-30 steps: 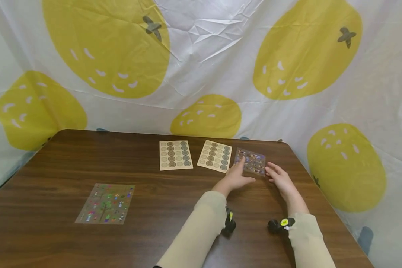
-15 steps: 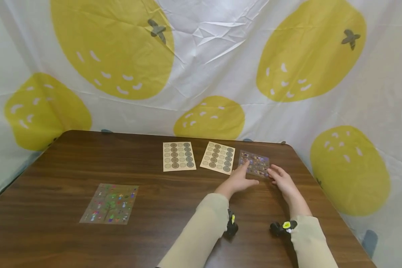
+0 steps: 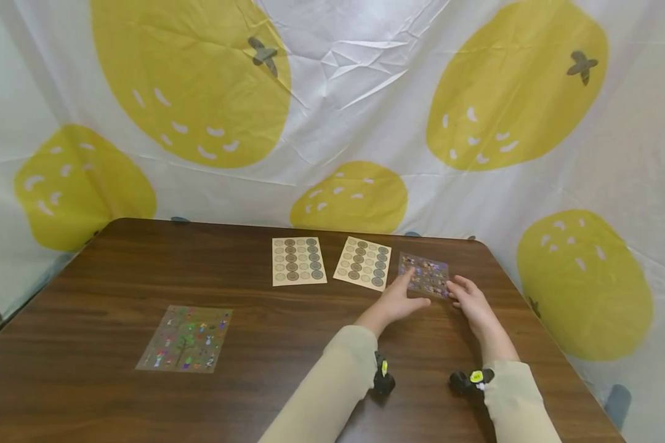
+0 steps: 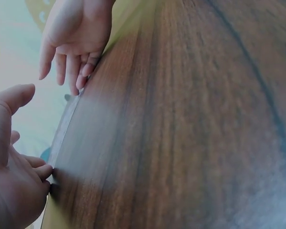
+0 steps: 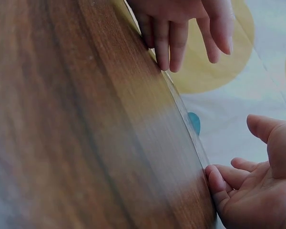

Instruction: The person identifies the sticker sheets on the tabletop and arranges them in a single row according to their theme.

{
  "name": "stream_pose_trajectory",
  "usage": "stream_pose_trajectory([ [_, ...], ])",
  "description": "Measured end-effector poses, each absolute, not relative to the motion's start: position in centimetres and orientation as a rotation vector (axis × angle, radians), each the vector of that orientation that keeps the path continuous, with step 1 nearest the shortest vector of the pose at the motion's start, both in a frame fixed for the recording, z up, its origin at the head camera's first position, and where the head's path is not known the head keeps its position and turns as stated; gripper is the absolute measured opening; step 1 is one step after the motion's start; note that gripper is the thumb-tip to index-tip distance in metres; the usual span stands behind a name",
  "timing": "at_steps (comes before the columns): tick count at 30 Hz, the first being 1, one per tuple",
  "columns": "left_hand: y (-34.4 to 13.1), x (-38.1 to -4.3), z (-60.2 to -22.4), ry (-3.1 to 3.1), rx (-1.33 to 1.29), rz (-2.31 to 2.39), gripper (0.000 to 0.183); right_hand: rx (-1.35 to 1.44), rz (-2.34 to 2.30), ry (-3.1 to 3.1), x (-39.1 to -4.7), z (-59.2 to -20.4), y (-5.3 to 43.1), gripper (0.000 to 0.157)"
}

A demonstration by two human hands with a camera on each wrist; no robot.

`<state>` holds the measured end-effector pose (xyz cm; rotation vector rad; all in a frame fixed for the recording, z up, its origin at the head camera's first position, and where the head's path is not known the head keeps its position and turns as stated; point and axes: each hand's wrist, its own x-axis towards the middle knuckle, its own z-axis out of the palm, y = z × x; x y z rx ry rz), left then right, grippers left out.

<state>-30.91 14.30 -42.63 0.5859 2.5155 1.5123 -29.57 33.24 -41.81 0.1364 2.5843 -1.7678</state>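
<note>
In the head view a clear sheet of small colourful stickers (image 3: 429, 275) lies flat at the far right of the table. My left hand (image 3: 390, 303) is at its left side, index finger straight and overlapping the sheet's left edge, thumb spread away. At the sheet's right edge is my right hand (image 3: 471, 303), its fingertips touching or very near the corner, fingers loosely bent. Both wrist views show the sheet only edge-on, a thin line beside the fingertips of my left hand (image 4: 14, 176) and right hand (image 5: 257, 186). Neither hand visibly grips it.
Two cream sheets of round stickers, one straight (image 3: 298, 261) and one tilted (image 3: 362, 263), lie left of the hands. Another clear sticker sheet (image 3: 186, 339) with a tree lies nearer, at left. A fruit-patterned curtain (image 3: 210, 172) hangs behind the brown table (image 3: 244, 394).
The head view has turned slightly left, so everything shifts a little right and down in it. The hands and the sheets keep nearly the same places relative to each other.
</note>
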Motion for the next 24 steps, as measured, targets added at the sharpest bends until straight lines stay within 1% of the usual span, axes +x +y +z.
stream_pose_trajectory([
  [16,13.75,-30.33,-43.46,2.345,0.502,1.800,0.073,0.158,-1.785,2.555,-28.77,-41.56,32.99,0.066],
  [24,13.64,-30.18,-43.37,2.309,0.497,1.797,0.076,0.131,-1.753,2.563,-28.64,-41.70,32.91,0.068],
])
